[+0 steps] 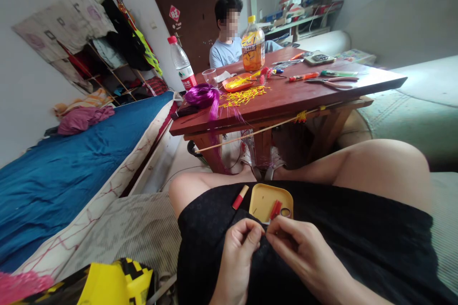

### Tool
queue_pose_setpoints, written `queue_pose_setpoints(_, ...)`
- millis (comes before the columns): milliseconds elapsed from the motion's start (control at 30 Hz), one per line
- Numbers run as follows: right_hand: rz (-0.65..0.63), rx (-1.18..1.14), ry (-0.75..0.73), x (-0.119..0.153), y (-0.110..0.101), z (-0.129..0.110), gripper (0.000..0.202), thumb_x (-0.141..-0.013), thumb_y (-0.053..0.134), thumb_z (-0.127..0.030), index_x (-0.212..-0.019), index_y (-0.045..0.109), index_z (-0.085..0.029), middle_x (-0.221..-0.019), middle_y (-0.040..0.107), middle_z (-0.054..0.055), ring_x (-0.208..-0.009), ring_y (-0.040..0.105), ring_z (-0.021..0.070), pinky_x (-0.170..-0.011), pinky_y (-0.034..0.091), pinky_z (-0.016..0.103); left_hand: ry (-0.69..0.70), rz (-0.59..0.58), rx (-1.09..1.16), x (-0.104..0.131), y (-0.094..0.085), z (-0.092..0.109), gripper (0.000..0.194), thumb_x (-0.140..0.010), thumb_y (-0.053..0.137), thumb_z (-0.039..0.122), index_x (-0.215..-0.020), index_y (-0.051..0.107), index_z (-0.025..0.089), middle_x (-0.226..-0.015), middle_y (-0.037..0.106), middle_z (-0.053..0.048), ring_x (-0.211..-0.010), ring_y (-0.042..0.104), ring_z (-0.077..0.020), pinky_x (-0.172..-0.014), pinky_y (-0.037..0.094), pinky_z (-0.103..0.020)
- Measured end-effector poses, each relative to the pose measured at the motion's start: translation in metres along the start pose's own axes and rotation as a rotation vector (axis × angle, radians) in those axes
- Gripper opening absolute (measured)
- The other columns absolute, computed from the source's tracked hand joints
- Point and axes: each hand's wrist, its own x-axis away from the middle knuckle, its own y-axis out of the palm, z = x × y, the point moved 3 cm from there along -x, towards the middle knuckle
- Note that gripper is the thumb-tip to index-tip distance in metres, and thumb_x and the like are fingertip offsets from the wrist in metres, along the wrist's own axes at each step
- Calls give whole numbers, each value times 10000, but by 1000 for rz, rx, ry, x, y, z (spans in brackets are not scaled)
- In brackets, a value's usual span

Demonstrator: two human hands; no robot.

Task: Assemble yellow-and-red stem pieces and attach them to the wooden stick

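Right hand [303,247] beside left hand [239,247] (pinched detail indistinct)

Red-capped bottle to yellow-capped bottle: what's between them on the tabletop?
Head view: a clear cup and crumpled white paper. The orange tray sits slightly nearer the camera.

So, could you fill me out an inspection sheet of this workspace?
Surface: black cloth over the lap; red-brown table beyond.
Job's things: yellow tray holding red pieces and a small ring; red-and-tan tube beside it.
Clutter: purple strands, yellow pieces, pliers and a drink bottle on the table.
Hands: left hand and right hand, fingertips pinched, close together; anything between them too small to identify.
Cables: cable-like lines by the back shelf, too thin to confirm.
Surroundings: blue bed at the left, person seated beyond the table.
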Motion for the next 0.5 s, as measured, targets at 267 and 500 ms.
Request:
queue_pose_setpoints(267,-6,-8,-3,0,0,0,239,-834,406,-294,-621,437,-190,-515,327,-61,-469,264,95,-445,242,214,5,0,-19,0,-2,-1,269,-710,660,394,-646,579,147,-553,407,43,-552,321,-88,-535,292,-195)
queue_pose_setpoints(500,-6,-13,-7,1,1,2,224,-830,414,-272,-622,437,-191,-504,333,-63,-454,271,90,-438,243,213,0,-2,-25,-1,-1,0,292,-680,679,416,-627,578,148,-548,412,44,-552,330,-90,-538,296,-195)
